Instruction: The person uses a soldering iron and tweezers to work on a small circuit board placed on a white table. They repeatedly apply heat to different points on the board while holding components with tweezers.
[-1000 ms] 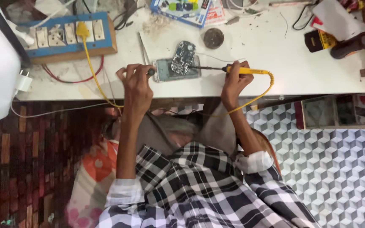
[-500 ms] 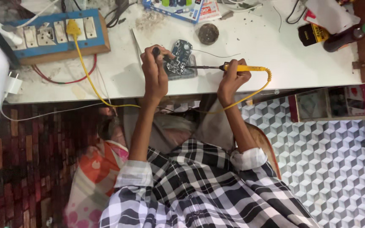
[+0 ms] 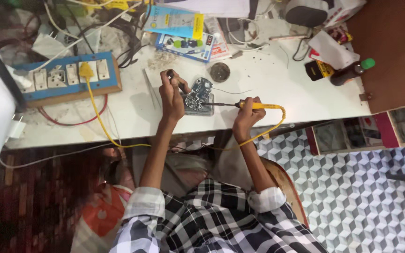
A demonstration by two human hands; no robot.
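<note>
Squarely between both hands (image 3: 172,96), circuit board (image 3: 198,93).

Just left of the left hand's fingers (image 3: 172,84), a strip of bare white bench (image 3: 132,112) lies open as far as the yellow cord (image 3: 97,112) and the blue socket board (image 3: 66,79). Between the two hands the circuit board (image 3: 198,93) fills the way, with the soldering iron (image 3: 254,106) lying across from the right hand (image 3: 248,117). Beyond the fingers, a round dark tin (image 3: 220,71) stands near, then a blue card of parts (image 3: 186,46) and tangled cables (image 3: 118,28). Right of the right hand the bench is open up to the brown bottle (image 3: 350,72).
</note>
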